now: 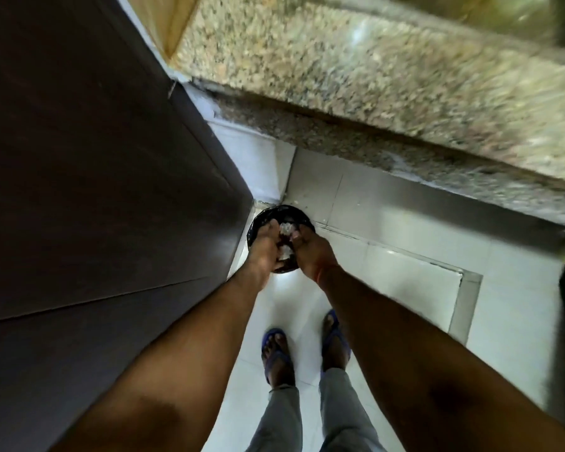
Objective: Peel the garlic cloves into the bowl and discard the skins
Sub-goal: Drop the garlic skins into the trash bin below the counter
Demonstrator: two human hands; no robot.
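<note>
Over the bin (pixel 281 213), we are cupping feather-light, brittle skins (pixel 286 228): left hand (pixel 264 247) and right hand (pixel 310 252) curled around them.

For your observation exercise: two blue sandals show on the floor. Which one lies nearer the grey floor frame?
The right-foot sandal, on the picture's right; the left-foot sandal stands farther from the grey frame.

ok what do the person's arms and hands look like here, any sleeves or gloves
Both arms are bare up to the frame edge, no sleeves showing. The left hand and right hand wear no gloves; a thin reddish band seems to circle the right wrist. No watch or rings visible.
</note>
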